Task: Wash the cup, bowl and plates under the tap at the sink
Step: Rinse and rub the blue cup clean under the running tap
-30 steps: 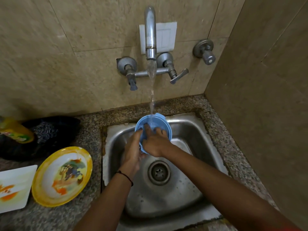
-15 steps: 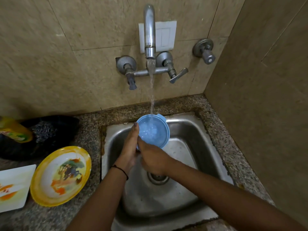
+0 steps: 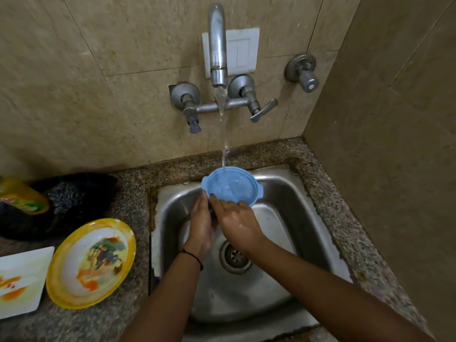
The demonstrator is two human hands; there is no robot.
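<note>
A small blue bowl point(image 3: 232, 187) with side lugs is held over the steel sink point(image 3: 291, 218), directly under the running tap point(image 3: 217, 45). Water falls into its open top. My left hand point(image 3: 201, 225) grips the bowl from below at its near left side. My right hand point(image 3: 235, 224) holds its near rim, fingers against the outside. A round yellow-rimmed plate point(image 3: 91, 262) with orange smears lies on the counter to the left. A white square plate point(image 3: 21, 280) with orange stains lies beside it at the left edge.
A yellow bottle point(image 3: 22, 196) lies on a black bag point(image 3: 74, 198) at the back left of the granite counter point(image 3: 128, 317). A tiled wall closes in on the right. The sink drain point(image 3: 233, 257) sits below my hands.
My right hand has come out of the bowl and now holds its outside rim. The bowl has turned its opening upward and shifted slightly right under the stream.
</note>
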